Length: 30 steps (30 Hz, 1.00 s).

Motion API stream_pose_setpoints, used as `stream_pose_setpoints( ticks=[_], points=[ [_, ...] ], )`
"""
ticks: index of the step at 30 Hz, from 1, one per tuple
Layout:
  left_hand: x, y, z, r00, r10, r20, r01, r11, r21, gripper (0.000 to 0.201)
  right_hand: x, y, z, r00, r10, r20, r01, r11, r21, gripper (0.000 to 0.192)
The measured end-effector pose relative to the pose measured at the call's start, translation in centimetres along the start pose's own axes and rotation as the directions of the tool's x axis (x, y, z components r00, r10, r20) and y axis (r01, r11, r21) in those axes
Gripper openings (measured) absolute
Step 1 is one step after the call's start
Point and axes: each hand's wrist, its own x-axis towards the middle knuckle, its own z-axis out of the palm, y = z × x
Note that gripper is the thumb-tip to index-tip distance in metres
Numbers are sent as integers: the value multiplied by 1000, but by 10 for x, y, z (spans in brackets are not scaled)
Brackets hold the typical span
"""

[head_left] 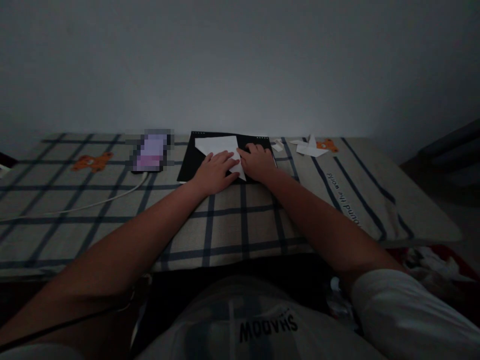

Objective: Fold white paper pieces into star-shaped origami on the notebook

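A folded sheet of white paper (217,144) lies on a black notebook or pad (187,162) near the wall. My left hand (217,171) rests flat over the lower part of the paper, fingers spread. At the paper's right edge, my right hand (258,161) touches it with the thumb side, its fingers bent but apart over the black cover. A pointed tip of the paper shows below and between the hands. What lies under my palms is hidden.
Left of the pad lies a phone (152,150), its screen blurred, with a white cable (108,200) trailing left. A folded white paper figure (311,147) and small paper scraps (278,145) are at the right. A checked cloth (225,220) covers the table against the wall.
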Motion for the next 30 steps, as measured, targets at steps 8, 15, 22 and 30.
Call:
stream_pose_setpoints(
  ticks=[8, 15, 22, 30],
  points=[
    [1, -2, 1, 1000, -6, 18, 6, 1000, 1, 56, -2, 0, -9, 998, -29, 57, 31, 999, -26, 57],
    [6, -11, 0, 998, 14, 55, -11, 999, -42, 56, -1, -1, -9, 997, -33, 74, 35, 999, -15, 56],
    [9, -16, -2, 997, 6, 81, 0, 997, -75, 53, 2, 4, -10, 994, -42, 105, 43, 999, -3, 58],
    [7, -14, 2, 999, 31, 39, -29, 998, -54, 51, 5, 19, -6, 992, -75, 99, 73, 997, 25, 60]
  ],
)
